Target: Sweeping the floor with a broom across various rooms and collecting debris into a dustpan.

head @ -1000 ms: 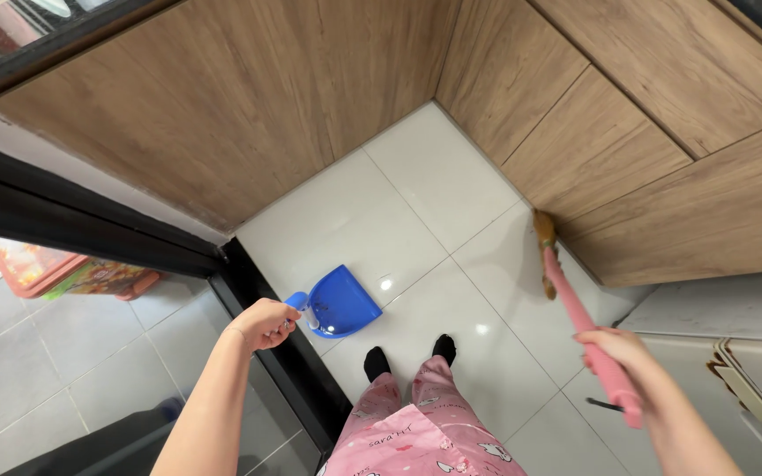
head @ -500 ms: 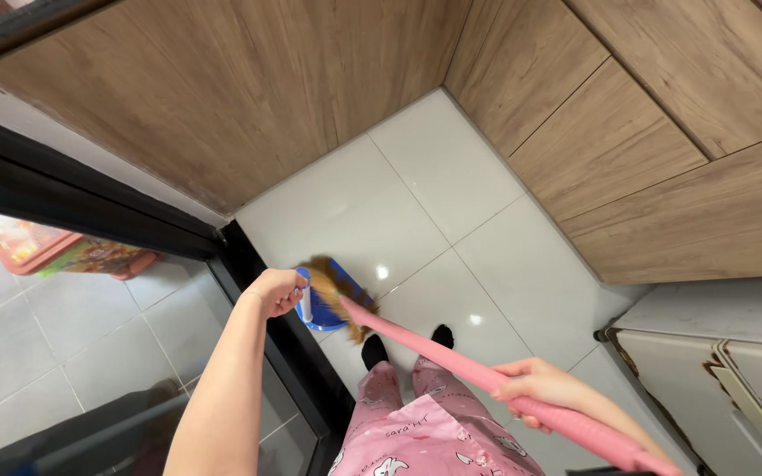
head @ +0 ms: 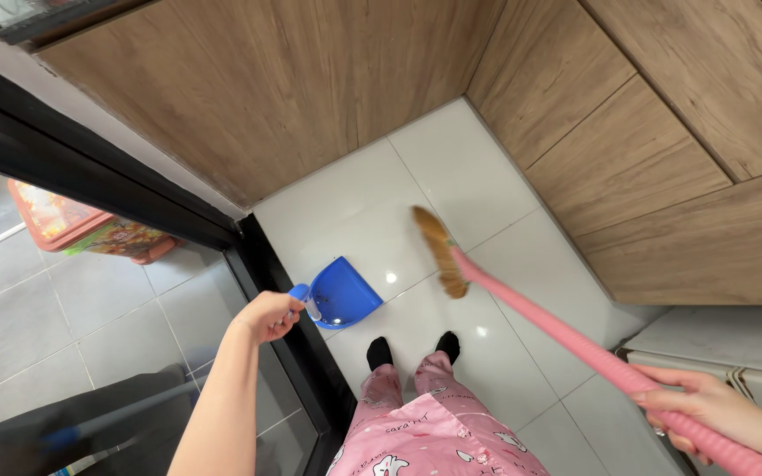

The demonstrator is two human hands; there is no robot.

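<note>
My left hand (head: 266, 316) grips the handle of a blue dustpan (head: 343, 295) that rests on the white tiled floor (head: 372, 211), just in front of my feet in black socks. My right hand (head: 707, 407), at the lower right, is closed around the pink handle of a broom (head: 557, 328). The broom's brown bristle head (head: 438, 250) sits on the tiles to the right of the dustpan, a short way apart from it. My pink patterned trousers fill the bottom middle.
Wooden cabinet fronts (head: 293, 88) wall the floor at the back and right, meeting in a corner. A black sliding-door frame (head: 257, 264) runs along the left, with grey tiles and an orange crate (head: 72, 220) beyond the glass. A white appliance top (head: 734, 344) stands at lower right.
The broom swept from the right cabinet base across to the dustpan, and its head has now drawn back to the right of the pan. My left hand has stayed on the dustpan handle.
</note>
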